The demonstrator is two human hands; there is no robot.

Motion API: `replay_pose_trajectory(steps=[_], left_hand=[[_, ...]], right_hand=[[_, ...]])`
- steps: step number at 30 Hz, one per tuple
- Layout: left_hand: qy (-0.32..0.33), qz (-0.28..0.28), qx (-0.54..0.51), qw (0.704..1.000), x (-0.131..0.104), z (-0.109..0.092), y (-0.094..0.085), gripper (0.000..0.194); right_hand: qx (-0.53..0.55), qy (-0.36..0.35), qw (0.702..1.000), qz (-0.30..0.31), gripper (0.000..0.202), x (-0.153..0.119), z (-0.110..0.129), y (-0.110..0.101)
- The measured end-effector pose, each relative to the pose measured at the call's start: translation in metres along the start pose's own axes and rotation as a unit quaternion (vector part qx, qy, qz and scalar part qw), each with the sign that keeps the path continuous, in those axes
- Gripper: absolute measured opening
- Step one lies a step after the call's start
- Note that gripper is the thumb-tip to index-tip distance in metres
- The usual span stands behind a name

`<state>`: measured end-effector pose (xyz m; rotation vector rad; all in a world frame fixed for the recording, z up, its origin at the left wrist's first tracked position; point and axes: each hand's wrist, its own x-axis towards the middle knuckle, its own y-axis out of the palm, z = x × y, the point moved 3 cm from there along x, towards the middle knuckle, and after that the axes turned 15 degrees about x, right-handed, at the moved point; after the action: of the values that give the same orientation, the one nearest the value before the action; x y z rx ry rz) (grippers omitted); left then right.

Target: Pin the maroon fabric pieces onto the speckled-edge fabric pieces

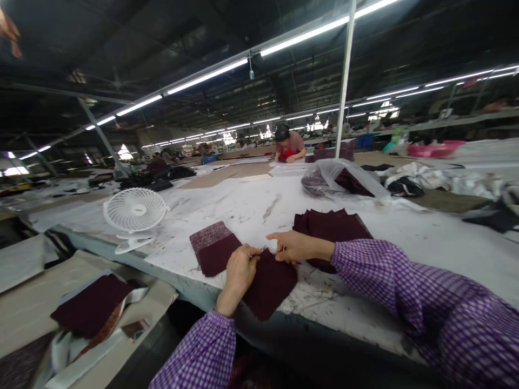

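A dark maroon fabric piece [270, 289] lies at the near edge of the white-covered table, its lower part hanging over the edge. My left hand [239, 270] pinches it at its upper left side, thumb and fingertips together. At the upper right corner, my right hand [298, 246] has its fingers curled down onto the cloth, with the index finger pointing left. A small bright spot shows by the right fingers; I cannot tell what it is. Left of my hands is a stack of maroon pieces [219, 256] with a speckled strip. Behind my right wrist lies a fanned maroon stack [330, 224].
A white fan [135, 213] stands on the table at left. Further back are a clear plastic bag [324, 178] with dark cloth, a metal post [344, 81] and a pink basin [436, 149]. A co-worker [288, 143] bends over the far end. Cloth scraps [95, 305] lie on a lower surface at left.
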<state>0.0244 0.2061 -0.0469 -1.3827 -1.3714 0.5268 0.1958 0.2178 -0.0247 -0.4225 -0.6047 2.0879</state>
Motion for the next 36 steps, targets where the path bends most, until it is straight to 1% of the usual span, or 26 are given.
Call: replay_pose_trajectory(steps=[2, 3, 4, 6, 9, 16, 25, 28, 34, 36], left_hand=[[0.035, -0.003, 0.05, 0.998, -0.002, -0.004, 0.004, 0.025], [0.043, -0.002, 0.066, 0.997, -0.003, -0.004, 0.005, 0.026], [0.049, 0.0, 0.079, 0.996, -0.004, -0.004, 0.006, 0.026], [0.052, 0.004, 0.096, 0.994, -0.004, -0.004, 0.006, 0.026], [0.05, 0.016, 0.102, 0.993, -0.002, -0.003, 0.005, 0.026], [0.033, 0.053, 0.078, 0.995, 0.003, 0.0, 0.003, 0.026], [0.033, 0.057, 0.072, 0.995, 0.004, -0.001, 0.001, 0.027], [0.034, 0.049, 0.068, 0.996, 0.002, -0.001, 0.002, 0.027], [0.05, 0.022, 0.027, 0.998, -0.001, 0.003, 0.004, 0.027], [0.054, 0.017, 0.023, 0.998, -0.001, 0.004, 0.005, 0.027]], right_hand=[[-0.102, -0.073, 0.991, -0.034, 0.041, 0.003, 0.004, -0.005], [-0.151, -0.11, 0.981, -0.045, 0.032, 0.005, 0.005, -0.006], [-0.19, -0.14, 0.97, -0.049, 0.027, 0.008, 0.006, -0.007], [-0.235, -0.181, 0.954, -0.044, 0.025, 0.014, 0.006, -0.005], [-0.249, -0.208, 0.945, -0.032, 0.024, 0.021, 0.004, -0.002], [-0.242, -0.235, 0.942, 0.0, 0.02, 0.025, 0.003, -0.004], [-0.269, -0.226, 0.936, 0.008, 0.014, 0.027, 0.003, -0.002], [-0.31, -0.23, 0.923, 0.009, 0.013, 0.026, 0.002, 0.001], [-0.426, -0.235, 0.873, -0.008, 0.022, 0.022, -0.001, 0.009], [-0.452, -0.233, 0.861, -0.005, 0.022, 0.021, -0.001, 0.011]])
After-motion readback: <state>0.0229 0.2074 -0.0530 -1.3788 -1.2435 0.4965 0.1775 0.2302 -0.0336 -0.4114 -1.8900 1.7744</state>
